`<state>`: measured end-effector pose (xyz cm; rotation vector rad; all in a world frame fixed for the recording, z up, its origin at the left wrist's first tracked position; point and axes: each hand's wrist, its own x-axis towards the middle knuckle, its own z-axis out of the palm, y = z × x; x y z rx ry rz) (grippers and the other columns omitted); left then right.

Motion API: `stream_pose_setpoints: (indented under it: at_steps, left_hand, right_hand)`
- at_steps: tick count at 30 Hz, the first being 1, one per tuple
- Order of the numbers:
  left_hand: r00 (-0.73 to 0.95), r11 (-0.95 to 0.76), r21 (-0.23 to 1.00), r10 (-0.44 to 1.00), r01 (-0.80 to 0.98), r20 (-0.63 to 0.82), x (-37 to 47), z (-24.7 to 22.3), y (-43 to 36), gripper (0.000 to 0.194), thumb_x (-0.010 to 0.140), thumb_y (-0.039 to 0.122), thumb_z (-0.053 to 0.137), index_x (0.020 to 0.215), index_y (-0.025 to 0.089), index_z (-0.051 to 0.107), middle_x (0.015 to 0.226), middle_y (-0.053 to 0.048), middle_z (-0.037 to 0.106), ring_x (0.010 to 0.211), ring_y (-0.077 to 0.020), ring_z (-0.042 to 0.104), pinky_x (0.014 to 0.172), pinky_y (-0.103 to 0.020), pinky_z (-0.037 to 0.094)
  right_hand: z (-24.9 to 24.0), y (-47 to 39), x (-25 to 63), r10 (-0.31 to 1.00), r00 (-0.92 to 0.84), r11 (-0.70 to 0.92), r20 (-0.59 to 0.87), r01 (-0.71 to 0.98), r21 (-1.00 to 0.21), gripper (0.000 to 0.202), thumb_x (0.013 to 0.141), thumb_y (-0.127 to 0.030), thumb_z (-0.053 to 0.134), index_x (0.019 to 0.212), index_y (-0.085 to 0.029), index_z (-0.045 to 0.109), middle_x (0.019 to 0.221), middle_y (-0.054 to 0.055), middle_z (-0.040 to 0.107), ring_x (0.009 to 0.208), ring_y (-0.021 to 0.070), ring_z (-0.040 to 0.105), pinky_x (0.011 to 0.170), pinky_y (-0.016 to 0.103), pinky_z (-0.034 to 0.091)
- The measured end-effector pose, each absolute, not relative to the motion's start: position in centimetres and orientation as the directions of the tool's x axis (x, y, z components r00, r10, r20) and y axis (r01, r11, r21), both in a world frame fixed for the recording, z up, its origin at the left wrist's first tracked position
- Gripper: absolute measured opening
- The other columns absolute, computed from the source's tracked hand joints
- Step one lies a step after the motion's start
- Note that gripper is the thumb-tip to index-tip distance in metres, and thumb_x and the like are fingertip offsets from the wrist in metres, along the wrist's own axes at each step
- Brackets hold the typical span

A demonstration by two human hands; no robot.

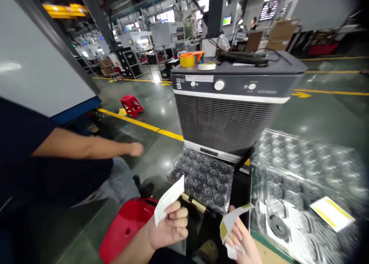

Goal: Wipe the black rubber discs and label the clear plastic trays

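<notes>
My left hand (173, 226) is closed, pinching a white paper label (170, 198) with faint print along it. In my right hand (241, 239) is a bent white strip (230, 220) with yellow patches, held between the fingers. Beyond my hands lies a clear plastic tray (188, 165) with several black ring-shaped parts (211, 183) in its pockets. To the right of my right hand, a larger clear blister tray (273, 187) holds one black round part (279, 226). A white sheet with yellow stripes (333, 213) rests on that tray.
A grey air cooler (213, 118) stands ahead, with yellow tape (187, 60) and a black cable bundle (245, 58) on top. At left, a co-worker's bare arm (92, 146) reaches across. A red stool (123, 229) is near my left forearm; another red stool (132, 105) stands farther off.
</notes>
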<state>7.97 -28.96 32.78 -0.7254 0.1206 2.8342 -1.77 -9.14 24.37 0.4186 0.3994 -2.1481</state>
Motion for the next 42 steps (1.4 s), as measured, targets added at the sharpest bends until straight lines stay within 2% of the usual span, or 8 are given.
stream_pose_setpoints:
  at_steps: [10,14,18,22,26,31,36,42]
  left_hand:
    - [-0.894,-0.961,-0.172,0.267,-0.218,-0.361,8.0,31.1,-38.8,0.024,0.073,0.012,0.053,0.055,0.016,0.037,0.063,0.003,0.031,0.052,-0.0082,0.038,0.055,-0.022,0.032]
    - [-0.937,-0.975,-0.219,0.109,-0.036,-0.333,9.5,31.2,-40.1,0.025,0.072,0.009,0.053,0.056,0.016,0.037,0.060,0.004,0.030,0.050,-0.0075,0.037,0.055,-0.020,0.033]
    - [-0.915,-0.949,-0.240,-0.099,0.205,-0.392,12.1,31.5,-39.6,0.026,0.073,0.005,0.052,0.056,0.017,0.036,0.058,0.005,0.031,0.047,-0.0062,0.038,0.054,-0.020,0.033]
    - [-0.840,-0.896,-0.223,-0.238,0.383,-0.487,15.0,31.7,-40.1,0.028,0.075,0.004,0.050,0.056,0.017,0.035,0.057,0.006,0.031,0.045,-0.0055,0.038,0.050,-0.019,0.032]
    - [-0.783,-0.828,-0.211,-0.364,0.520,-0.504,16.5,31.8,-42.3,0.028,0.075,0.003,0.050,0.057,0.017,0.035,0.057,0.005,0.032,0.045,-0.0049,0.038,0.050,-0.019,0.033]
    - [-0.797,-0.850,-0.144,-0.397,0.506,-0.454,16.0,31.4,-47.5,0.026,0.073,0.006,0.054,0.059,0.017,0.035,0.060,0.005,0.033,0.047,-0.0055,0.037,0.051,-0.020,0.033]
    - [-0.818,-0.905,-0.020,-0.375,0.425,-0.436,16.1,30.2,-57.8,0.027,0.072,0.008,0.053,0.058,0.017,0.032,0.064,0.005,0.032,0.050,-0.0047,0.037,0.055,-0.020,0.036]
    - [-0.811,-0.903,0.125,-0.426,0.412,-0.402,18.7,29.3,-72.0,0.028,0.070,0.008,0.056,0.055,0.016,0.034,0.063,0.004,0.033,0.050,-0.0048,0.036,0.052,-0.020,0.035]
  right_hand:
    - [25.8,-19.6,-2.7,-0.804,-0.446,-0.431,-0.393,0.893,-0.131,0.027,0.071,-0.032,0.070,0.054,-0.018,0.053,0.042,-0.012,0.014,0.034,0.0009,0.000,0.029,0.014,0.011]
    - [25.7,-22.6,-3.7,-0.881,-0.274,-0.235,-0.386,0.961,-0.146,0.030,0.067,-0.034,0.073,0.053,-0.017,0.051,0.043,-0.012,0.019,0.034,0.0006,0.002,0.030,0.014,0.013]
    - [25.1,-26.7,-5.0,-0.923,-0.093,0.009,-0.372,0.965,-0.262,0.038,0.064,-0.038,0.074,0.053,-0.016,0.046,0.043,-0.012,0.023,0.033,-0.0005,0.003,0.031,0.013,0.015]
    - [24.8,-31.2,-5.0,-0.919,-0.068,0.063,-0.387,0.947,-0.316,0.039,0.058,-0.042,0.076,0.059,-0.018,0.045,0.046,-0.012,0.029,0.033,-0.0002,0.003,0.029,0.013,0.011]
    - [25.6,-35.1,-3.8,-0.901,-0.089,0.105,-0.424,0.905,-0.413,0.045,0.058,-0.052,0.072,0.058,-0.019,0.042,0.044,-0.013,0.027,0.033,0.0006,0.005,0.030,0.015,0.011]
    - [27.0,-40.0,-3.0,-0.857,-0.233,0.124,-0.460,0.773,-0.622,0.038,0.065,-0.040,0.072,0.057,-0.018,0.041,0.040,-0.013,0.021,0.034,0.0017,0.009,0.034,0.017,0.009]
    - [27.4,-47.8,-3.3,-0.775,-0.449,0.114,-0.446,0.594,-0.796,0.038,0.065,-0.043,0.071,0.057,-0.016,0.045,0.041,-0.012,0.020,0.037,0.0022,0.011,0.037,0.019,0.004]
    - [27.2,-59.7,-1.5,-0.712,-0.554,0.145,-0.432,0.486,-0.862,0.044,0.066,-0.055,0.063,0.056,-0.018,0.041,0.042,-0.012,0.019,0.037,0.0034,0.011,0.036,0.019,0.008]
